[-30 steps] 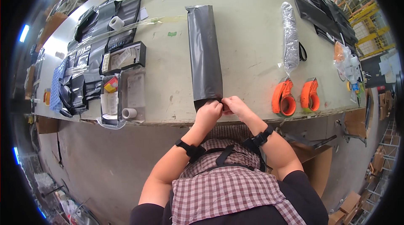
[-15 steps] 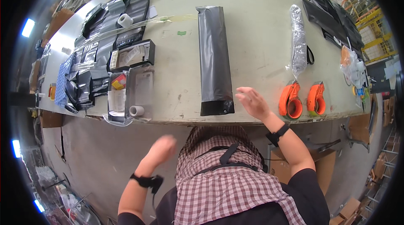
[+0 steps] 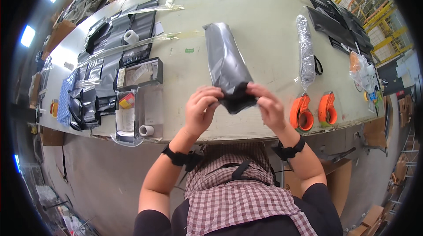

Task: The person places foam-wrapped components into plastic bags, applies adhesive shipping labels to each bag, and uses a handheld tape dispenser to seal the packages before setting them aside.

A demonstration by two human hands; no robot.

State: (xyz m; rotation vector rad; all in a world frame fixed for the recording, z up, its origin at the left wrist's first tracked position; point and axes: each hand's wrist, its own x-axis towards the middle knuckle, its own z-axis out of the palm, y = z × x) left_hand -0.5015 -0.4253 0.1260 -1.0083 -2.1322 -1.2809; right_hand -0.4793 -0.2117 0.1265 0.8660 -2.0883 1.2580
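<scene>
A long grey plastic mailing bag (image 3: pixel 224 57), black along its near end, lies lengthwise in the middle of the table. Its near end is raised and creased between my hands. My left hand (image 3: pixel 202 108) pinches the left corner of that end, thumb against fingers. At the right corner, my right hand (image 3: pixel 269 105) grips the plastic with bent fingers. What is inside the bag is hidden. To the right lies a clear-wrapped grey bundle (image 3: pixel 306 50) with a black strap loop beside it. Two orange tape dispensers (image 3: pixel 301 113) stand closer to the table's near edge.
On the left, black and grey plastic bags (image 3: pixel 105 61) lie under strips of clear tape, with a white roll (image 3: pixel 131 37) on top. Small open boxes (image 3: pixel 140 73) hold papers and another roll. More black bags (image 3: pixel 339 20) are at the far right of the table (image 3: pixel 260 2).
My left hand has come up from below the table edge to the bag. Both hands have taken hold of its near end, which is lifted and bent.
</scene>
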